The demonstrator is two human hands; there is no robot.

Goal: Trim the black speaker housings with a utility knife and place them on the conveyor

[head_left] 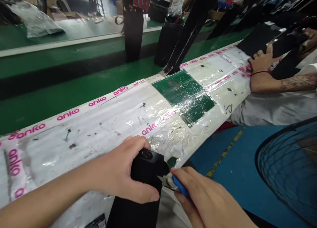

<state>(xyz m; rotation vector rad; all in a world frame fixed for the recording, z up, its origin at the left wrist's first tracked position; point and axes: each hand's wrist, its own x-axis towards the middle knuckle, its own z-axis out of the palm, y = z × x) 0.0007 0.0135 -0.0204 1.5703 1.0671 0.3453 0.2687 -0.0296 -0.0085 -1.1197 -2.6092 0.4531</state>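
A long tabletop [81, 135] runs across the view, wrapped in crumpled white sheeting bound with pink-lettered tape; beyond its far edge lies a green conveyor belt [49, 89], and one green patch [183, 96] shows through clear film further along. At lower right, over the blue floor, curves the dark wire guard of a fan [292, 168]. At the far right a co-worker's hand [262, 61] presses on a flat black piece of its own, well apart from the person's hands.

At the near edge of the tabletop the left hand [121, 175] has its grip closed around the upper end of a black plastic part [147, 168], thumb along the near side and fingers over the top; the part hangs down past the tabletop edge. The right hand [210, 201] has its grip closed on a blue-handled knife [180, 186], its short pale blade touching the right edge of the part, just beside the left thumb.

The main risk, as I judge it, is a slip; the blade points toward the left thumb, and if it skids off the smooth plastic it could cut the thumb or gouge the part. The part is also braced only by one hand at the edge, so hard pressure could twist it loose.
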